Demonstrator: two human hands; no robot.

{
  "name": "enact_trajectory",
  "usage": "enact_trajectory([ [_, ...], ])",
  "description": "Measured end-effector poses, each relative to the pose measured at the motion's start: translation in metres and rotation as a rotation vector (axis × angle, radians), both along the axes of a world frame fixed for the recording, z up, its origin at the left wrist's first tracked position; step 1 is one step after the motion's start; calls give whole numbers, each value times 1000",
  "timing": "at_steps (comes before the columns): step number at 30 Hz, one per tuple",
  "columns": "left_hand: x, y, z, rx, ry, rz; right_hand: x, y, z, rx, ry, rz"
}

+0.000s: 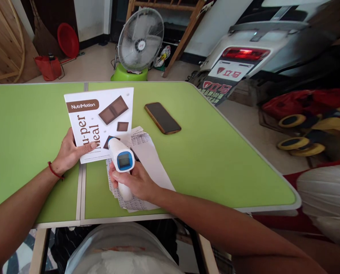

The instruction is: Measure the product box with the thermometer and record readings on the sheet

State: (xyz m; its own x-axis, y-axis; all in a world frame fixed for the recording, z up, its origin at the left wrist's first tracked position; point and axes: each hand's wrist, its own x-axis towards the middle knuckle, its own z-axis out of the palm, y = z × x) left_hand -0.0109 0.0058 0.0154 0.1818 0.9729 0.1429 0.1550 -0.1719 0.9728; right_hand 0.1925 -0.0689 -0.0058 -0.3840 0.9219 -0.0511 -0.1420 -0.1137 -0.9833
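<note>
My left hand (72,152) grips the lower left edge of a white NutriMotion box (86,95) with brown chocolate pieces printed on it. The box is held up tilted above the green table (204,163). In my right hand (138,180) is a white infrared thermometer (115,150), its blue-rimmed screen facing me and its front end close to the box's lower right part. Whether the two touch I cannot tell. Beneath the thermometer lies a stack of printed papers (154,163). My right fingers wrap round the handle.
A phone (163,118) in a brown case lies on the table beyond the papers. Past the far edge stand a fan (141,38) on a green stool (128,74) and a white scooter (244,45). Red bags (295,102) are at the right.
</note>
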Motion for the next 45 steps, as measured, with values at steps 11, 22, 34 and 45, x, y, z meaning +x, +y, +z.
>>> enact_trajectory([
  [11,-1,1,-1,10,26,16,1,0,-1,-15,-14,6],
  [22,-1,0,0,12,25,17,0,1,5,-94,-17,48],
  [34,0,0,0,-18,-3,20,95,38,77,307,-807,259],
  [45,1,0,1,23,20,25,136,78,30,373,-1047,48],
])
